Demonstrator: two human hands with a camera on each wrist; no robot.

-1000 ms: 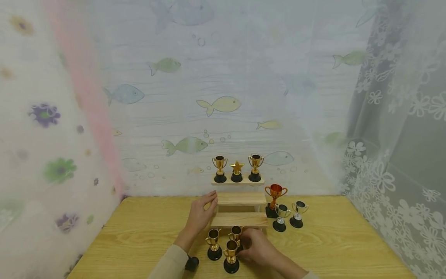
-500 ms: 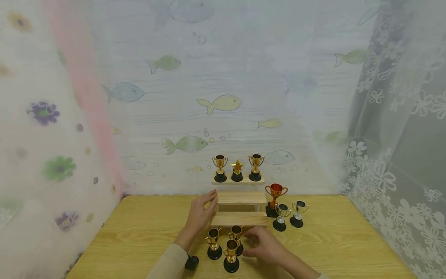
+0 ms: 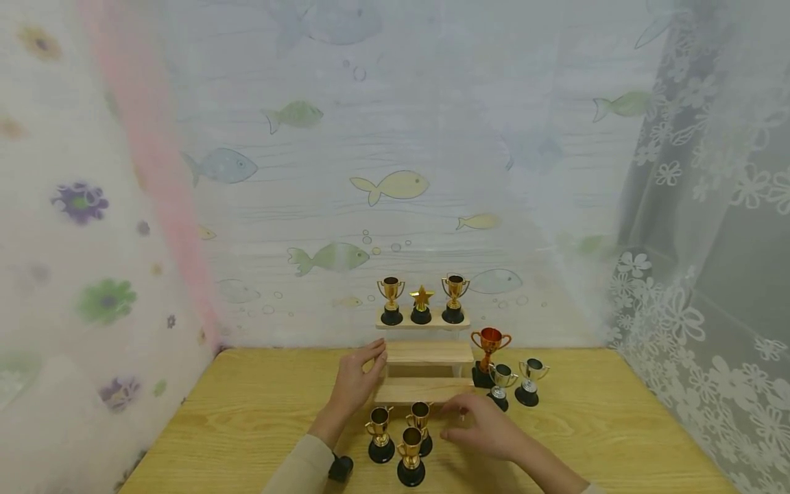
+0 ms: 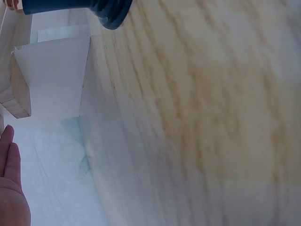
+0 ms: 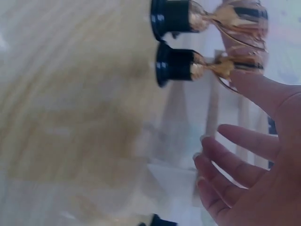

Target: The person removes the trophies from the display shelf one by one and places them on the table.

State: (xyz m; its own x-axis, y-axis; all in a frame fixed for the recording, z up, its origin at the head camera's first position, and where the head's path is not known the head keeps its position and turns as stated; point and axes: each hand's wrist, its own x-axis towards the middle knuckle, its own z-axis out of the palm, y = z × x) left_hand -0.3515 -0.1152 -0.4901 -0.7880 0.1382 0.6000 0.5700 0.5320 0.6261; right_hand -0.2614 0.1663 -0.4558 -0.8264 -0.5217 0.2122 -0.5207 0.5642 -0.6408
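Observation:
A stepped stand with wooden shelves (image 3: 428, 353) stands at the middle of the table in the head view. The fingers of my left hand (image 3: 353, 383) lie nearly straight against the middle shelf's left end. Three small gold trophy cups on black bases stand upright in front of the stand: a left one (image 3: 381, 442), a rear one (image 3: 421, 420) and a front one (image 3: 411, 458). Just right of them is my right hand (image 3: 487, 427), fingers spread and loosely bent, holding nothing. In the right wrist view, the right hand (image 5: 263, 160) shows a gap between fingers and thumb.
On the top shelf stand a gold star trophy (image 3: 422, 302) and two gold cups, left (image 3: 391, 298) and right (image 3: 455, 296). Right of the stand are an orange-bronze cup (image 3: 490, 341) and two silver cups (image 3: 532, 377). A small black object (image 3: 341, 468) is by the left forearm.
My right hand has drawn back to the right from the gold cups, its fingers opening. It now partly covers the nearer silver cup's base. The left hand stays in place.

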